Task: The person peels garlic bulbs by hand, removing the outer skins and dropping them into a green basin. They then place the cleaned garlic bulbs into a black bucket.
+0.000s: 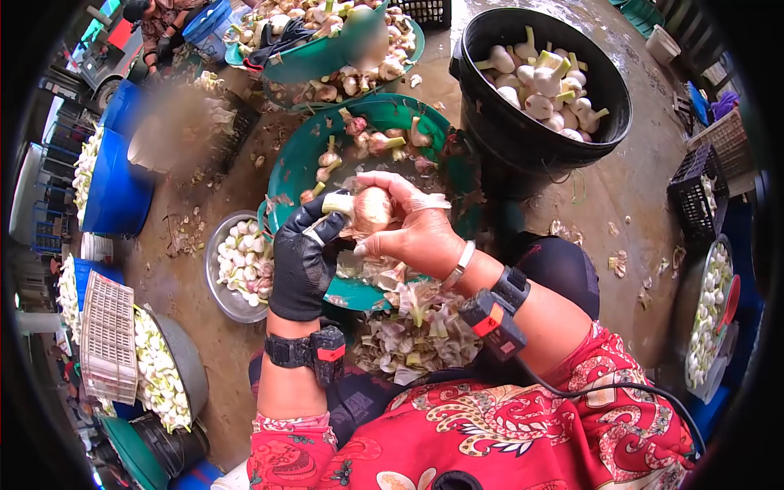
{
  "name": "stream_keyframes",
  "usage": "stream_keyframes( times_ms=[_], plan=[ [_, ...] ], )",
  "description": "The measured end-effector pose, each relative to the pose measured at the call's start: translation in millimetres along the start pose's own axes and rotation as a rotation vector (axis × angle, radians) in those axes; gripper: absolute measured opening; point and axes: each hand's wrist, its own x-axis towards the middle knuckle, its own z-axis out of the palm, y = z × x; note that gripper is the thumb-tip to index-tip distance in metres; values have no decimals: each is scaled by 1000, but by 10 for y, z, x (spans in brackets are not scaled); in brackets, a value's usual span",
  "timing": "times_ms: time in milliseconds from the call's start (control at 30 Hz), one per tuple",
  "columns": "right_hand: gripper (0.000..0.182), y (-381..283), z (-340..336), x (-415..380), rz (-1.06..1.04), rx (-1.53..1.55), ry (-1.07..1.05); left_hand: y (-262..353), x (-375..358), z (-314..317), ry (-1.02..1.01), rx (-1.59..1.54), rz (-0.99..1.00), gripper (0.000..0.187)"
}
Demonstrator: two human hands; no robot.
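Over a green basin, both hands hold one garlic bulb. My left hand, in a black glove, closes around its short cut stem, which points left. My bare right hand grips the round bulb from the right, its thumb below and fingers above; a pale band wraps one finger. Several unpeeled garlic bulbs with stems lie in the basin. Loose papery skins are heaped below my hands, by my lap. What the fingertips do behind the bulb is hidden.
A black bucket of cleaned garlic bulbs stands at the right. A metal bowl of cloves sits left of the basin. Behind, another green tub is piled with garlic. A co-worker is at the upper left. Garlic-filled crates and tubs line both sides.
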Motion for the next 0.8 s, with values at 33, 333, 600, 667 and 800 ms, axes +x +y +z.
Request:
stream_keyframes(
  times_ms=[33, 333, 600, 667, 800],
  plan=[
    [67, 2, 16, -4, 60, 190, -14, -3, 3, -11, 8, 32, 20, 25],
    [34, -74, -22, 51, 797, 839, -159, -10, -36, -208, 29, 1052, 433, 28],
    [33, 25, -68, 63, 561, 654, -223, -16, -4, -268, 110, 680, 445, 32],
    [44, -3, -100, 58, 411, 451, 17, -25, -89, -231, 13, 769, 361, 39],
    [62, -6, -27, 15, 78, -113, -31, -95, -123, -91, -131, -92, 7, 37]
  ],
)
